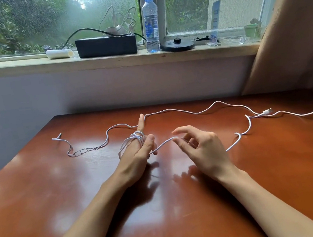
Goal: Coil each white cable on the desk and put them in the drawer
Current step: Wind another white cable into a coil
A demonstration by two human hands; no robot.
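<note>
A white cable (164, 143) is wound in several loops around the fingers of my left hand (136, 155), whose index finger points up while the thumb holds the loops. From there the strand runs right into my right hand (201, 148), which pinches it between thumb and fingertips. It comes out behind that hand and curls on to the right. A second long white cable (191, 112) snakes across the back of the brown desk (81, 189) to a USB plug (267, 111). No drawer is in view.
Another white strand (311, 113) trails off the desk's right edge. On the windowsill stand a black box (106, 46) with tangled white cords on top, a water bottle (150, 22), a round black base (177, 45) and a small plant pot (251, 29). A brown curtain (290, 29) hangs at right.
</note>
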